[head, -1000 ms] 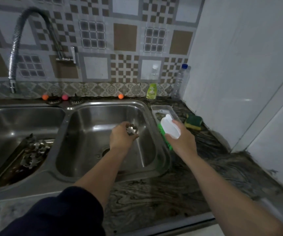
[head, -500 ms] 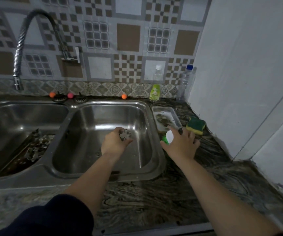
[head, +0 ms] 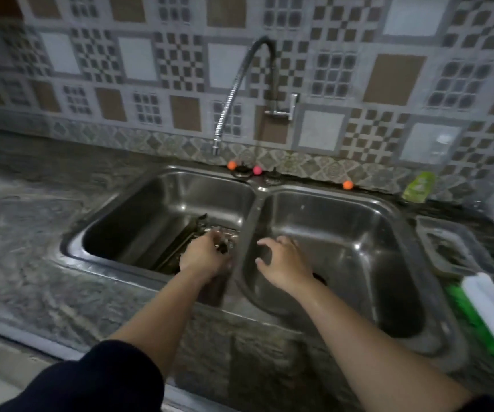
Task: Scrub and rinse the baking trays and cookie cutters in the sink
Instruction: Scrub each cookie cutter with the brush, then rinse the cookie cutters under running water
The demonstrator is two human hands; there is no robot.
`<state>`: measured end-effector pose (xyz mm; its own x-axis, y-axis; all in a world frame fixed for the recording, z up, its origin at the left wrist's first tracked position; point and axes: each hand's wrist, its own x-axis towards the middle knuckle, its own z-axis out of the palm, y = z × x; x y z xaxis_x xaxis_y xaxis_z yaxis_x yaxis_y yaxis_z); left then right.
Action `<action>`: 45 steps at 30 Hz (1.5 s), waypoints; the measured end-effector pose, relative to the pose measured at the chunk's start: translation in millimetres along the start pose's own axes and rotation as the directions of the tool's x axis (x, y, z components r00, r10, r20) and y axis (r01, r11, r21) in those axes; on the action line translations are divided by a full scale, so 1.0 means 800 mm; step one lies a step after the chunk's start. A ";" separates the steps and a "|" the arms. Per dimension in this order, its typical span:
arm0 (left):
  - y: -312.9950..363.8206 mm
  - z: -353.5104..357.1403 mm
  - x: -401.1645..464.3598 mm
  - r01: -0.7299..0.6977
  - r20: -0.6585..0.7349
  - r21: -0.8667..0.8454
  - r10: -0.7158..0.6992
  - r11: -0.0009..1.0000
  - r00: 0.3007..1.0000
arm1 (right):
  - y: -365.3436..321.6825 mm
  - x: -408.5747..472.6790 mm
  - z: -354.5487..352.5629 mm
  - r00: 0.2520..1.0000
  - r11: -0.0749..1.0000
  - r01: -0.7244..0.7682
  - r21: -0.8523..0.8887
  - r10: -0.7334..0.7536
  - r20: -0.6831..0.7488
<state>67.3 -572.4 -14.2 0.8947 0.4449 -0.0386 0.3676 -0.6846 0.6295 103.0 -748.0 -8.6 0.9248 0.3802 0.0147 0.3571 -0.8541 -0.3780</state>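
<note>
Left hand (head: 202,257) reaches forward, fingers (head: 214,243) curled — right hand (head: 283,263) hovers beside it, loosely spread, holding nothing.

Wearing a dark navy sleeve (head: 97,379) on the left arm, ending loosely well above the wrist. Showing both forearms bare, with left hand (head: 202,258) and right hand (head: 284,264) ungloved, lacking rings, watches or bracelets.
</note>
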 end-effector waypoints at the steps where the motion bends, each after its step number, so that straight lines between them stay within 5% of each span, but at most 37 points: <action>1: -0.021 -0.014 0.012 0.020 0.029 0.016 -0.021 1.000 0.999 | -0.019 0.015 0.015 1.000 1.000 -0.002 0.019 0.001 0.019; 5: -0.102 -0.053 0.073 0.031 0.165 0.056 -0.040 0.998 0.986 | -0.081 0.069 0.066 0.993 0.990 -0.095 0.102 0.087 0.084; 10: -0.157 -0.056 0.132 -0.017 0.325 0.077 -0.009 0.997 0.946 | -0.103 0.100 0.115 0.980 0.975 -0.187 -0.120 0.193 0.039; 16: -0.179 -0.033 0.176 -0.179 0.531 0.224 0.034 0.958 0.846 | -0.103 0.100 0.122 0.973 0.957 -0.200 -0.208 0.219 0.072; 25: -0.161 -0.033 0.216 -0.322 0.633 0.271 0.085 0.907 0.770 | -0.107 0.098 0.118 0.963 0.953 -0.222 -0.208 0.247 0.104; 28: -0.131 -0.049 0.236 -0.290 0.484 0.105 0.206 0.951 0.851 | -0.108 0.106 0.103 0.973 0.961 -0.200 -0.192 0.218 0.078; 31: -0.072 -0.076 0.252 -0.293 0.146 -0.158 0.316 0.943 0.937 | -0.101 0.147 0.066 0.972 0.970 -0.235 -0.064 0.235 -0.010; 34: 0.003 -0.112 0.253 -0.465 -0.085 -0.368 0.469 0.805 0.879 | -0.096 0.214 0.006 0.934 0.930 -0.272 0.247 0.317 -0.165; 40: 0.089 -0.122 0.257 -0.562 -0.177 -0.661 0.623 0.498 0.762 | -0.059 0.361 -0.123 0.828 0.650 -0.048 0.758 0.450 -0.334; 42: 0.092 -0.111 0.262 -0.624 -0.242 -0.641 0.655 0.446 0.716 | -0.049 0.395 -0.158 0.792 0.579 -0.002 0.815 0.499 -0.352; 45: 0.091 -0.100 0.270 -0.672 -0.297 -0.616 0.668 0.412 0.682 | -0.034 0.431 -0.187 0.784 0.663 0.006 0.749 0.462 -0.415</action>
<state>267.2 -479.9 85.5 0.7804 0.0176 0.6251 -0.6060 -0.2251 0.7629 431.8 -647.0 145.0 0.9443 -0.2436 0.2214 0.1444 -0.2981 -0.9436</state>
